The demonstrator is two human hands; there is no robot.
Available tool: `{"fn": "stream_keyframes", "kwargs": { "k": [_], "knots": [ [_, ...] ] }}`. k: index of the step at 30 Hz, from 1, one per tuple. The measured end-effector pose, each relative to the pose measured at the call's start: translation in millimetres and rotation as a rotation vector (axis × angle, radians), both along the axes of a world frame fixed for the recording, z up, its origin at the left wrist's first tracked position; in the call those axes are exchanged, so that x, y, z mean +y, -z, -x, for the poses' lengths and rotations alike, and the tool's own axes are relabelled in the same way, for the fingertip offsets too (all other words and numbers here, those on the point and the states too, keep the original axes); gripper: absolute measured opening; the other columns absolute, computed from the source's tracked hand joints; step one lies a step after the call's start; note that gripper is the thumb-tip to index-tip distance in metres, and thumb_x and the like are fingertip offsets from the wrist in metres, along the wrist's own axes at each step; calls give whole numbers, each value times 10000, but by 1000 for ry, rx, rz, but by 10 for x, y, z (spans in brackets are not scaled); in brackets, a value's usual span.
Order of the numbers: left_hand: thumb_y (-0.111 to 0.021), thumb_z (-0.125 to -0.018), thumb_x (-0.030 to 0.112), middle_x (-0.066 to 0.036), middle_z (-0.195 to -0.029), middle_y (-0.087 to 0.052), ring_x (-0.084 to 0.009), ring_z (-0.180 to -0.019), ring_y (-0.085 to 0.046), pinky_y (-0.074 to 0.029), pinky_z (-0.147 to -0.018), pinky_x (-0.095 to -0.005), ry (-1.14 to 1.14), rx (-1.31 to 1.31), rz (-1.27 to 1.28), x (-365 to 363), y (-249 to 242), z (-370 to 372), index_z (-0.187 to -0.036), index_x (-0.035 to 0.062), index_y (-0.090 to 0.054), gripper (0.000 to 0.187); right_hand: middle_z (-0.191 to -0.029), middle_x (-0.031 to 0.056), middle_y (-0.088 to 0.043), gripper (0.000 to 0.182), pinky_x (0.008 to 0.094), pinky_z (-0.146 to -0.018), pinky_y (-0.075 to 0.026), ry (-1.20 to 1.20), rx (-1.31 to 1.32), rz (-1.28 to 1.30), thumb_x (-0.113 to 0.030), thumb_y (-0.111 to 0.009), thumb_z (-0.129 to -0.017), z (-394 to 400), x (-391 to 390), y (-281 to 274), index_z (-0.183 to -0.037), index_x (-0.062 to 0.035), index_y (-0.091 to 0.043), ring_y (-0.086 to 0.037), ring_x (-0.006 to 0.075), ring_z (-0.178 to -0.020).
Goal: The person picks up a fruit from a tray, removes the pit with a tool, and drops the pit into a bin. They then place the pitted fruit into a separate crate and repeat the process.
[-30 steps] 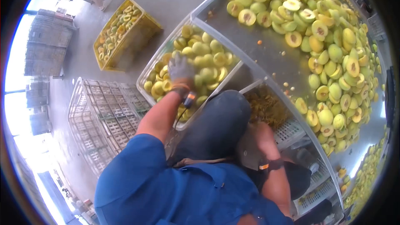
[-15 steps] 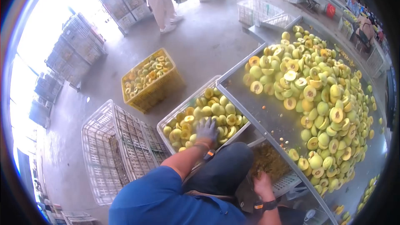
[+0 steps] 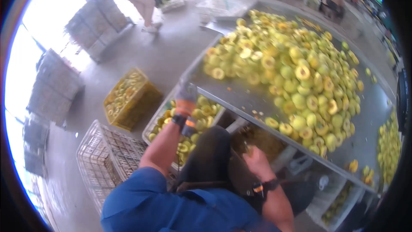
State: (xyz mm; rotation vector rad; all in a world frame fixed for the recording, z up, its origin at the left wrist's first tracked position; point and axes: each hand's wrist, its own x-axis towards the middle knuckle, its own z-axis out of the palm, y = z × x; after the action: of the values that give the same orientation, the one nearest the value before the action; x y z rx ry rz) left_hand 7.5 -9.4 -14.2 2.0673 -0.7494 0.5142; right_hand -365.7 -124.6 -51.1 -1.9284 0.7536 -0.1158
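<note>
Fruit halves [image 3: 208, 111] lie near the fingers of my left hand [image 3: 187, 92], spread too blurred to judge; my right hand [image 3: 256, 161] curls its fingers, hold uncertain; light pressure should limit bruising.

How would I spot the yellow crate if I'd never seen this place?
Find the large metal table heaped with cut fruit, then the pale fruit-filled crate beside its left corner in the picture, near the gloved left hand. Just left of that, on the floor, sits the yellow crate, also full of fruit; its colour sets it apart from its pale neighbours.
</note>
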Motion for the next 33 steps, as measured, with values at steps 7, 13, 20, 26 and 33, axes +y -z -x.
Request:
{"fn": "stream_keyframes", "kwargs": {
  "k": [7, 13, 20, 26, 33],
  "knots": [
    [-701, -918, 200, -209, -1237, -695, -406, -1163, -665, -532, -1005, -481, 312, 9, -202, -1421, -326, -17, -1311, 89, -684, 408, -989, 314, -705, 324, 547, -853, -541, 6, 16, 12, -265, -702, -948, 48, -65, -120, -1043, 34, -620, -666, 527, -993],
    [-705, -923, 328, -229, -1355, -656, -420, -1219, -646, -524, -1042, -484, 290, 14, -366, -2609, -390, -328, -1387, 111, -652, 514, -916, 303, -699, 308, 566, -796, -545, -13, -54, 91, -243, -703, -952, 25, -154, -9, -1046, 26, -586, -680, 520, -904],
    [-792, -866, 392, -219, -1260, -722, -385, -1208, -678, -542, -1028, -467, 470, 23, -811, -3126, -857, 372, -1439, 109, -614, 663, -851, 296, -692, 267, 569, -735, -551, 14, -114, 74, -206, -691, -966, -12, -234, -75, -1056, 12, -564, -684, 508, -825],
    [-797, -849, 278, -249, -1199, -725, -423, -1099, -698, -551, -966, -474, 548, 55, -548, -2721, -456, 553, -1251, 73, -713, 459, -881, 319, -684, 276, 588, -768, -541, 30, -152, 75, -211, -684, -964, 23, -285, -168, -1056, 20, -564, -669, 529, -864],
    [-759, -923, 65, -109, -1160, -740, -159, -936, -727, -618, -673, -313, 876, 1135, 24, -1707, -404, 1410, -1353, 0, -661, 446, -932, 261, -722, 327, 493, -790, -544, 379, -340, -210, -262, -677, -986, 66, -375, -372, -1099, 43, -643, -703, 435, -859]
  ]
}}
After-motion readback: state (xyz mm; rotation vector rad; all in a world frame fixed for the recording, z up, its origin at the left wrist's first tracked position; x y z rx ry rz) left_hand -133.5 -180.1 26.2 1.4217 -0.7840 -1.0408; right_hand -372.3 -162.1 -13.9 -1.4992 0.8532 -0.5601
